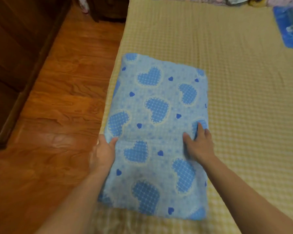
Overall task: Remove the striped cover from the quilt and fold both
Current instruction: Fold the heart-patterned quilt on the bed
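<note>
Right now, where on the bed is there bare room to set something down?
The yellow checked mattress lies bare between the folded heart-print quilt and the blue item at far right. The head end is crowded with bunched fabric.

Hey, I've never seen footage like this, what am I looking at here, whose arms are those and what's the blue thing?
There is no machine here. A camera worn on a person's head looks down, so the two bare arms are that person's own. They stand at a bed with a yellow checked sheet, beside a wooden floor. On the sheet lies a folded blue quilt with heart prints. The left hand holds its left edge, thumb on top. The right hand rests near its right edge, fingers bunching the fabric a little. Another blue item lies at the far right; it is too blurred to name.
</note>
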